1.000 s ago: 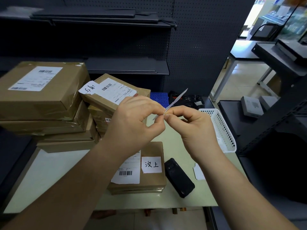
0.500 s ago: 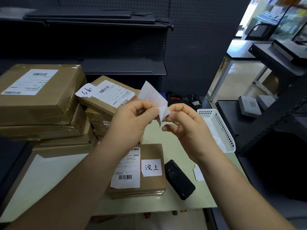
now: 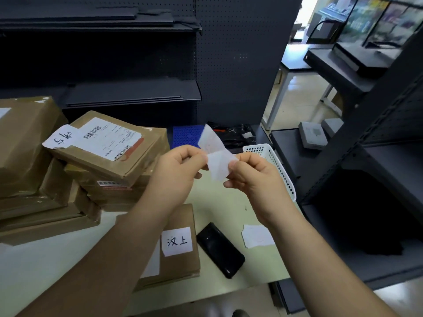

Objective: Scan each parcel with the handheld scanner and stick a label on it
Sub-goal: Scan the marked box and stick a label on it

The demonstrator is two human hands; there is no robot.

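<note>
Both hands are raised above the table, pulling a white label [image 3: 220, 165] apart from its backing sheet [image 3: 209, 139]. My left hand [image 3: 178, 172] pinches the upper sheet and my right hand [image 3: 251, 177] pinches the lower one. Below them a flat brown parcel [image 3: 183, 261] lies on the table [image 3: 34, 266], bearing a handwritten white sticker [image 3: 176, 241]; my left forearm covers part of it. The black handheld scanner [image 3: 220, 249] lies just right of that parcel.
Stacks of brown parcels [image 3: 103, 152] fill the left of the table. A white plastic basket [image 3: 274, 168] stands at the right edge, a loose white paper [image 3: 257, 235] lies near the scanner, and dark metal shelving [image 3: 377, 156] closes in on the right and behind.
The single paper strip held between my fingertips has split open into two sheets, peeled further apart now. Both hands have shifted slightly.
</note>
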